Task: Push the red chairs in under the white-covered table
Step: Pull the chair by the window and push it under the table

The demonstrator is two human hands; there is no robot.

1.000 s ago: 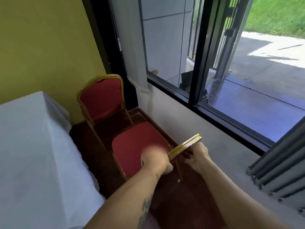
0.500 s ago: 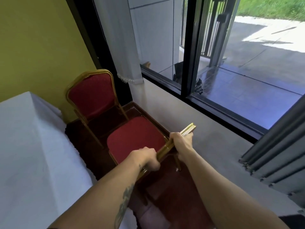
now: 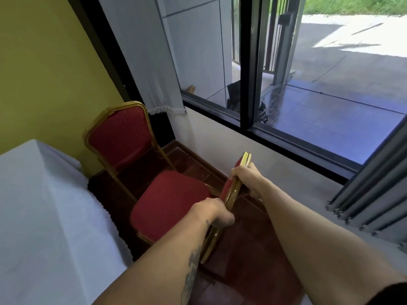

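The near red chair (image 3: 169, 205) with a gold frame stands beside the white-covered table (image 3: 44, 216), its seat facing the cloth. I see its backrest edge-on from above. My left hand (image 3: 217, 212) grips the lower end of the backrest's gold top rail. My right hand (image 3: 246, 177) grips the same rail further up. A second red chair (image 3: 119, 137) stands behind it in the corner, its backrest against the yellow wall, apart from the table.
A low grey wall (image 3: 275, 164) under a black-framed window (image 3: 248, 84) runs along the right. A white curtain (image 3: 154, 62) hangs in the corner. Grey vertical blinds (image 3: 374, 190) hang at the right edge. The floor is dark red tile (image 3: 253, 260).
My right hand came from beside the backrest onto its top rail and closed on it. The left hand slid down the rail. The chair's seat sits slightly closer to the tablecloth.
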